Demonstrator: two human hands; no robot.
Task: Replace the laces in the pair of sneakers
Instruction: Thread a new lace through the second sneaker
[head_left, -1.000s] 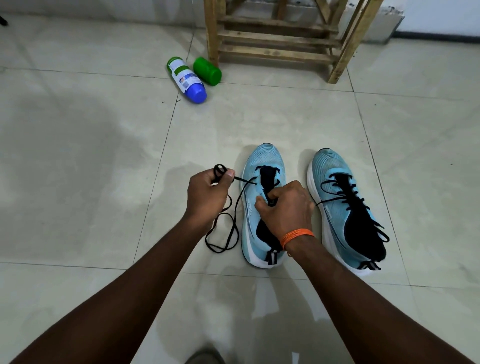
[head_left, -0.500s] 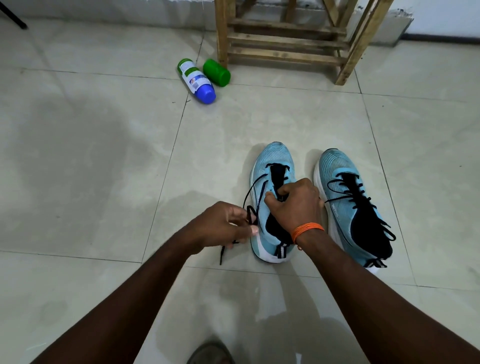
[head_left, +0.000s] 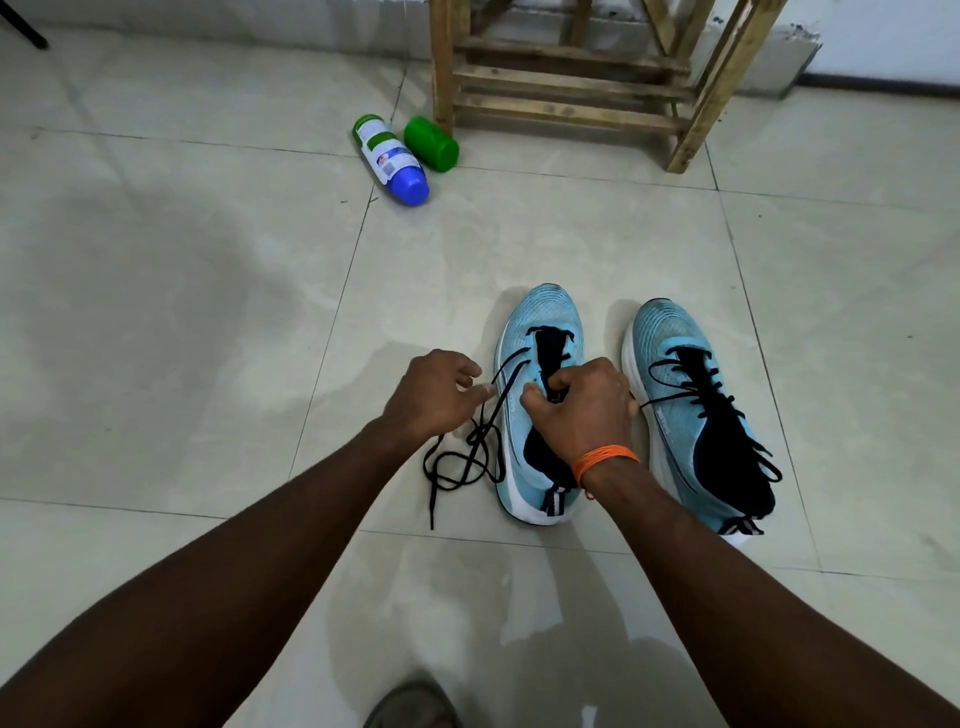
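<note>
Right hand (head_left: 582, 415) pinches the sneaker (head_left: 540, 312) tongue (head_left: 551, 345); left hand (head_left: 434, 397), loosely curled, touches its lace (head_left: 480, 434).

The right hand (head_left: 582, 410) covers the sneaker (head_left: 543, 317)'s middle eyelets; whether the left hand (head_left: 434, 395) pinches the loose lace (head_left: 478, 435) is unclear. The top edge cuts off the wooden rack (head_left: 442, 62).

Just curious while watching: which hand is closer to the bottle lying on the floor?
Left. The left hand is beside the half-laced sneaker, on the side toward the bottle; the right hand grips that sneaker, farther from it.
</note>
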